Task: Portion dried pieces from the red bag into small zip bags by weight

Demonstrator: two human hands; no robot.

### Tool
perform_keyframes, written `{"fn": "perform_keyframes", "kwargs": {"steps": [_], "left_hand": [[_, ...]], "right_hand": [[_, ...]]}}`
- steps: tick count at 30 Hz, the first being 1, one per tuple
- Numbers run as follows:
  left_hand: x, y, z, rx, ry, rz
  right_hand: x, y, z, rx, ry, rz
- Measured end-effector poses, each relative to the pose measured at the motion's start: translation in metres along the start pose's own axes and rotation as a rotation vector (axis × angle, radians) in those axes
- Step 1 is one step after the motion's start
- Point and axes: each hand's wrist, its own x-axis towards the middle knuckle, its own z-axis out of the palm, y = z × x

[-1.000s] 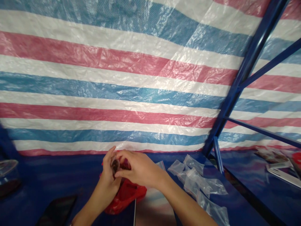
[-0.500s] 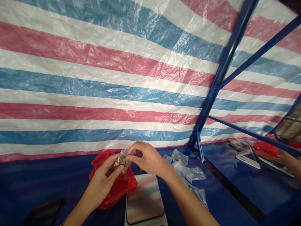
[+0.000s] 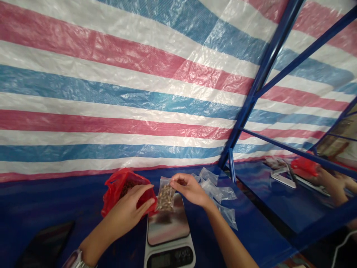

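My right hand (image 3: pixel 191 189) pinches the upper right edge of a clear zip-top bag (image 3: pixel 166 198) filled with small brownish pieces. The bag hangs at the far end of a kitchen scale (image 3: pixel 169 229) with a shiny metal plate; whether it touches the plate I cannot tell. My left hand (image 3: pixel 134 204), thumb and fingers apart, is just left of the bag, in front of a red plastic bag (image 3: pixel 113 193). Dark brown bits (image 3: pixel 128 187) show inside the red bag's mouth, partly hidden by that hand.
Several flat clear bags (image 3: pixel 214 190) lie right of the scale on the blue surface. A dark flat object (image 3: pixel 46 243) is at the lower left. Blue metal bars (image 3: pixel 245 108) rise at the right. Beyond them are another person's hands (image 3: pixel 333 182), a red bag (image 3: pixel 304 165) and a white device (image 3: pixel 283 178).
The filled bag has moved right and down, from between both hands to over the scale. My left hand has let go of it. The view has shifted, showing the scale's display.
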Motion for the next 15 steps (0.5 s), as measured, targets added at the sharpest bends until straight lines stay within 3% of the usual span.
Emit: {"fn": "perform_keyframes", "kwargs": {"steps": [5,11,15], "left_hand": [[0.003,-0.019,-0.003,0.156,0.018,0.013],[0.007,-0.036,0.003,0.297,0.104,-0.039],[0.007,-0.039,0.003,0.366,0.154,-0.043]], "right_hand": [[-0.007,0.000,-0.010,-0.121,-0.203,0.075],[-0.008,-0.006,-0.006,-0.289,-0.145,-0.040],[-0.008,-0.006,-0.006,-0.323,-0.173,-0.057]]}}
